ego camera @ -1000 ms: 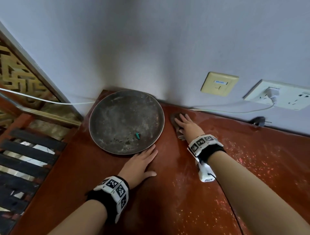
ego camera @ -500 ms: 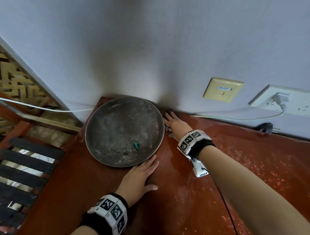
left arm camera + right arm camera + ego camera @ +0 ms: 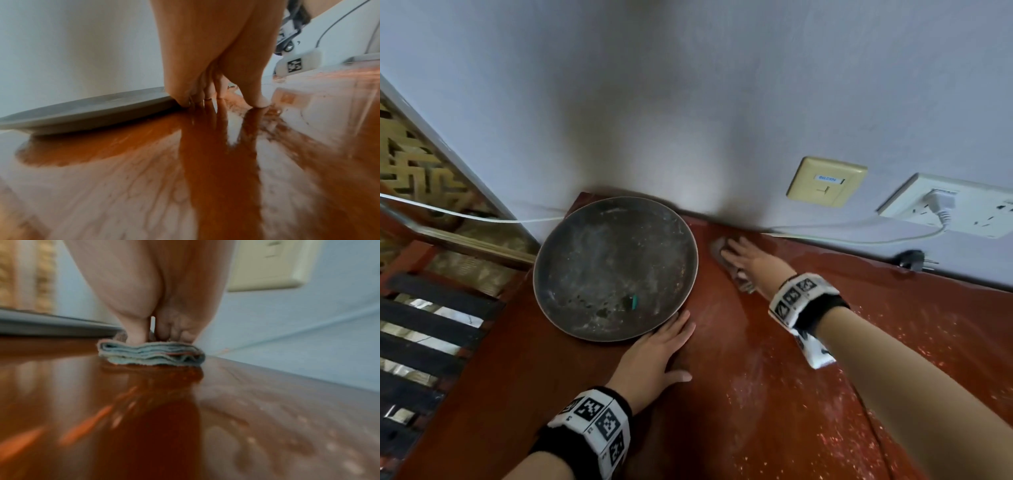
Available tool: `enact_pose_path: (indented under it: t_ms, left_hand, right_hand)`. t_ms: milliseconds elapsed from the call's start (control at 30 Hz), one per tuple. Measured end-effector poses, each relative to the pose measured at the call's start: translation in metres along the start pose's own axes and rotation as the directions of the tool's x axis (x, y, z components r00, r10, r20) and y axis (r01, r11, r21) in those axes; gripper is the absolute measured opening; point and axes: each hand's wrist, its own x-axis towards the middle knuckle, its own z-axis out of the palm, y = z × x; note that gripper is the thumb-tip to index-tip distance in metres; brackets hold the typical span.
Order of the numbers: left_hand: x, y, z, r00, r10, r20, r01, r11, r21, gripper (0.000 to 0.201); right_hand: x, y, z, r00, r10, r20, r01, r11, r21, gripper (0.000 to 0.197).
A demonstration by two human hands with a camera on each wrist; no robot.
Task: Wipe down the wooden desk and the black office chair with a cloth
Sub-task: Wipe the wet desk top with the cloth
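The reddish-brown wooden desk (image 3: 739,394) fills the lower part of the head view, its top glossy and speckled. My right hand (image 3: 748,262) lies flat on a folded pale blue cloth (image 3: 152,356) and presses it against the desk near the wall, just right of the plate. The cloth (image 3: 717,248) peeks out past the fingertips. My left hand (image 3: 657,353) rests flat on the desk (image 3: 144,178), its fingertips (image 3: 186,101) touching the near rim of the plate. The black office chair is out of sight.
A large round dark metal plate (image 3: 614,269) with a small green object (image 3: 634,302) sits at the desk's back left corner. A white cable (image 3: 859,238), a black plug (image 3: 909,258) and wall sockets (image 3: 948,205) line the wall. Dark slats (image 3: 424,329) lie left of the desk.
My right hand slid the cloth left toward the plate and wall corner, then back a little to the right along the wall. My left hand stayed flat by the plate's rim.
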Motion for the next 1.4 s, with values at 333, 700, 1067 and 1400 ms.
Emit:
enact_pose_path:
  t_ms: [333, 700, 1067, 1400]
  left_hand:
    - [0.002, -0.001, 0.003, 1.0, -0.006, -0.006, 0.006, 1.0, 0.011, 0.081]
    - [0.0, -0.002, 0.003, 1.0, -0.012, -0.004, 0.012, 1.0, 0.022, 0.08]
    - [-0.032, -0.015, -0.014, 1.0, 0.007, 0.013, -0.007, 0.999, -0.033, 0.046]
    - [-0.078, -0.042, -0.035, 0.902, -0.319, -0.291, 0.232, 0.926, -0.297, 0.018]
  right_hand:
    - [-0.005, -0.006, 0.005, 0.998, 0.001, -0.066, 0.004, 0.997, 0.079, 0.059]
    - [-0.049, -0.052, 0.021, 0.972, -0.229, -0.045, 0.231, 0.971, 0.054, 0.059]
    - [-0.096, -0.104, 0.041, 0.939, -0.344, 0.022, 0.343, 0.939, 0.02, 0.064]
    - [-0.08, -0.107, 0.03, 0.988, -0.137, 0.078, 0.137, 0.991, 0.003, 0.069]
